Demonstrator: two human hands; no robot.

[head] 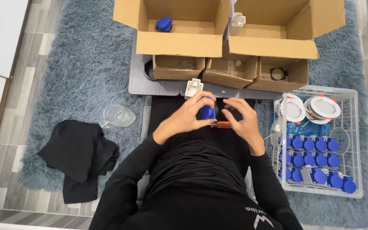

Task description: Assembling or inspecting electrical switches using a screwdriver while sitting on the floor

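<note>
My left hand (183, 118) grips a small blue plastic part (207, 111) over my lap. My right hand (242, 119) curls in from the right, fingers touching the same part, and an orange-handled screwdriver (222, 124) lies across between the two hands. Just beyond my fingers a white plastic socket piece (193, 87) rests on the edge of a low dark grey table (158, 87).
Two open cardboard boxes (179, 42) (277, 44) sit beyond, one holding a blue part (164, 24). Three small boxes (178, 67) line the table. A white wire basket (354, 140) at right holds several blue parts and round white lamps. A glass jug (118, 115) and black cloth (79, 155) lie left.
</note>
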